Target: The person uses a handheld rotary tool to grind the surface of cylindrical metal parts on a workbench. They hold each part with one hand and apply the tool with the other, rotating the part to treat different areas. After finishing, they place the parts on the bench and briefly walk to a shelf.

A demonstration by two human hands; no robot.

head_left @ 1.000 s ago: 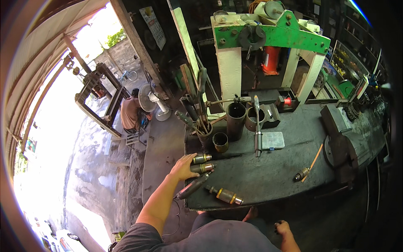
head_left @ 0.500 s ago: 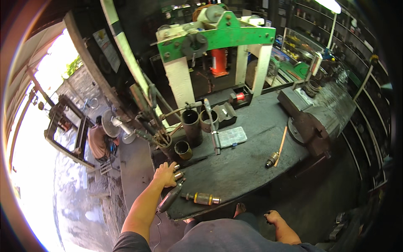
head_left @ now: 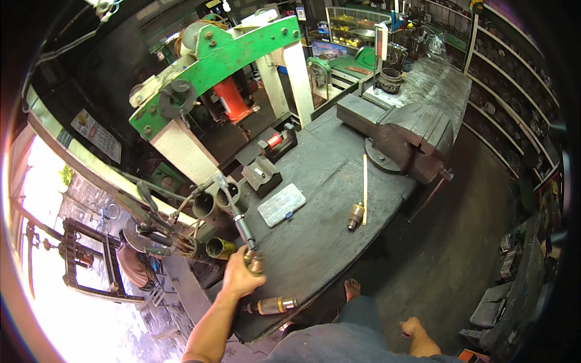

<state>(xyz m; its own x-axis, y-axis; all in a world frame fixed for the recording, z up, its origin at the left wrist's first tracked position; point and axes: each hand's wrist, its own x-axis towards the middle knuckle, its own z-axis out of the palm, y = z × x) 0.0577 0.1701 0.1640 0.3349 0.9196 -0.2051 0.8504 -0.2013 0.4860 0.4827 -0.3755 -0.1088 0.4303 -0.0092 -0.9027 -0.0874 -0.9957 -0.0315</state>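
My left hand is closed around a small brass-coloured cylindrical metal part at the bench's near left; a second metal end shows beside its fingers. Just nearer lies a thicker cylindrical metal part with yellow bands. A long tool with a dark grip leans out of a metal cup, its lower end close to my fingers. My right hand hangs low at my side, away from the bench, fingers curled, and nothing shows in it. Farther right on the bench sit a metal gear-like part and a thin wooden stick.
A dark bench vise is fixed at the bench's right. A clear plastic box and a notched metal block lie mid-bench. Metal tubes hold tools at left. Behind stands a green-and-white press frame. A person sits outside, left.
My view has swung right and closer to the bench. My left hand has taken hold of the small metal part and raised it. My right hand still hangs low.
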